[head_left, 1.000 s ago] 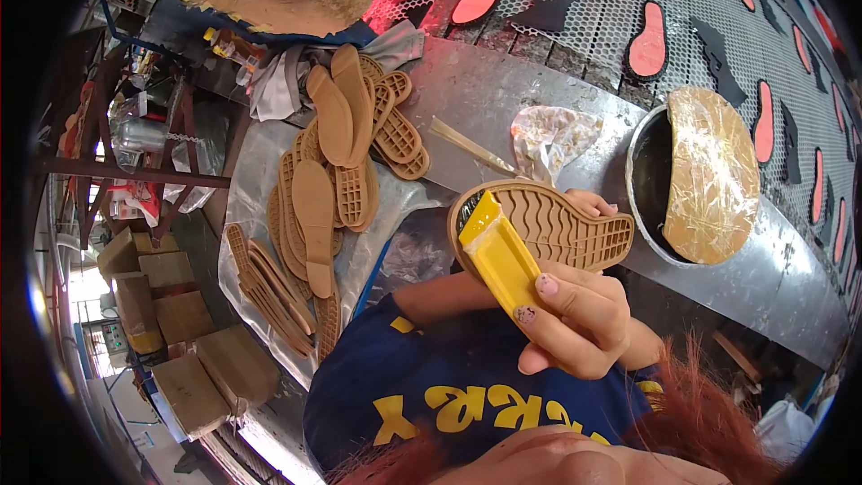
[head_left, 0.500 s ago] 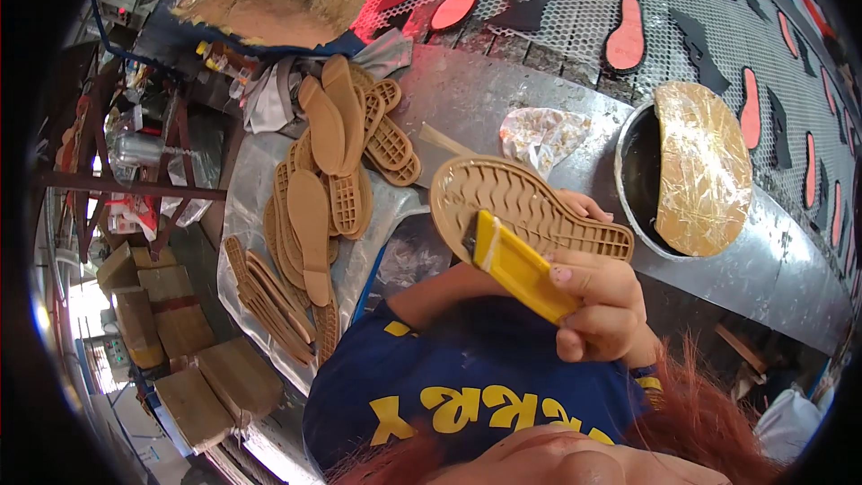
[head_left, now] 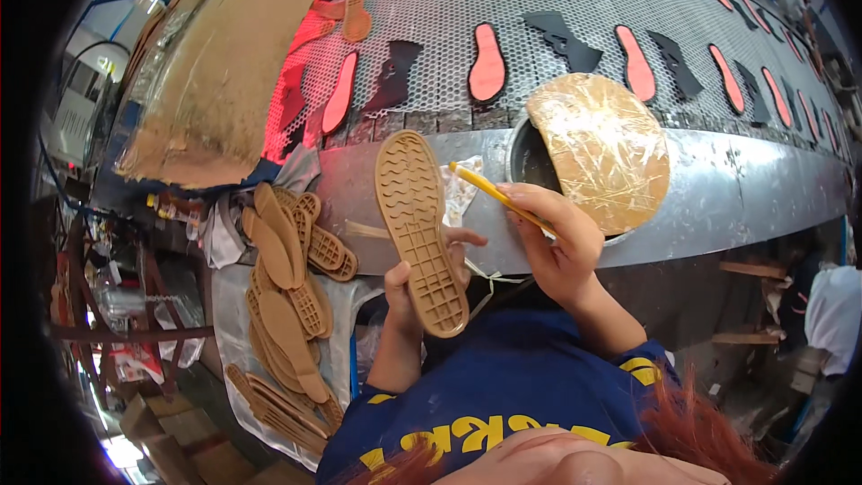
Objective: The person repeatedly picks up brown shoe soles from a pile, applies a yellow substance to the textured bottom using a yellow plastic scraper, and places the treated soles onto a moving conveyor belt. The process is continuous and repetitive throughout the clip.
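Head view: left hand (head_left: 409, 292) closed round the lower end of a tan rubber shoe sole (head_left: 420, 229), thumb at one edge, fingertips showing at the other; sole held upright w/ tread side facing the camera, heel grid at bottom, wavy tread up top, in front of the metal ledge (head_left: 718, 202). Right hand (head_left: 557, 247) just right of the sole, fingers pinched shut on a yellow brush handle (head_left: 498, 193); handle slants up-left, its tip near the sole's right edge but apart from it; bristle end can't be made out. Behind the right hand a round pot (head_left: 530, 148) sunk in the ledge, part-covered by a round tan lid wrapped in film (head_left: 602, 148), tilted across the opening. Crumpled clear plastic (head_left: 462, 189) on the ledge betw. sole and pot. Beyond the ledge, a perforated grey conveyor (head_left: 539, 0) carrying red insoles (head_left: 488, 63) and black pieces (head_left: 564, 40) spaced apart. To the person's left, lower down, a heap of tan soles (head_left: 287, 287) overlapping on a white sheet. Big film-covered tan board (head_left: 224, 54) upper left. Blue shirt w/ yellow print along the bottom edge.
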`<state>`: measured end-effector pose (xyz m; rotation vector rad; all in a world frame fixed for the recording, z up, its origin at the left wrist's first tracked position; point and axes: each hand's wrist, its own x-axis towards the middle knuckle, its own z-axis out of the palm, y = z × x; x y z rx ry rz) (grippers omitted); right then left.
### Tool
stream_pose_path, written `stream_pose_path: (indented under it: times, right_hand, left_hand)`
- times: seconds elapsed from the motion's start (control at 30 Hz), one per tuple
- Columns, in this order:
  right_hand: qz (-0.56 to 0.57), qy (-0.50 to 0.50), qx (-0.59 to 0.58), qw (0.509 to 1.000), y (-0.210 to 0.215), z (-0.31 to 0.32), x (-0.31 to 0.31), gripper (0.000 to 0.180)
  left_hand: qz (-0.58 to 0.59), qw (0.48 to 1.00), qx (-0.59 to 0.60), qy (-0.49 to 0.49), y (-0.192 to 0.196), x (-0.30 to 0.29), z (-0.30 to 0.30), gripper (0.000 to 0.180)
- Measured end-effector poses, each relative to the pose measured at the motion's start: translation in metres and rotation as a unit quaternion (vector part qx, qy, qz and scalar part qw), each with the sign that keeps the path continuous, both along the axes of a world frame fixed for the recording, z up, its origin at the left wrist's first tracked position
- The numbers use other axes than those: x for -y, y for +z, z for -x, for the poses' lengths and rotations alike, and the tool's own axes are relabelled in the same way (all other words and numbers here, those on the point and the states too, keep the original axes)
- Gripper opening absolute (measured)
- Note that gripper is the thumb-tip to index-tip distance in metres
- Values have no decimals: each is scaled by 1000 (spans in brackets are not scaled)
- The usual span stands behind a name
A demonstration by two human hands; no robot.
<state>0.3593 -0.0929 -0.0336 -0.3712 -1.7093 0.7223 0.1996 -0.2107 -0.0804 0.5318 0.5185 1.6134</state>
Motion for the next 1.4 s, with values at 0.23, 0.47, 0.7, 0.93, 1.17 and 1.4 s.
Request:
stream_pose_path:
  times: [0.23,0.47,0.7,0.93,1.17,1.4]
  right_hand:
    - [-42,-39,33,998,-9,1,-15,32]
    - [-18,111,46,993,-5,-1,30,45]
    - [67,-34,38,996,-18,-8,-18,36]
    - [-35,160,70,984,-3,-2,56,37]
    - [155,66,108,980,-11,1,9,34]
    - [3,282,139,949,8,-7,45,30]
  left_hand:
    - [-33,990,117,-72,0,4,-7,83]
    - [175,980,85,30,3,18,-11,82]
    - [-48,984,78,-154,-6,2,-5,80]
    - [118,990,70,-17,12,5,-11,76]
    - [15,970,204,-130,-9,2,-4,68]
    - [48,966,231,-104,-7,-2,1,69]
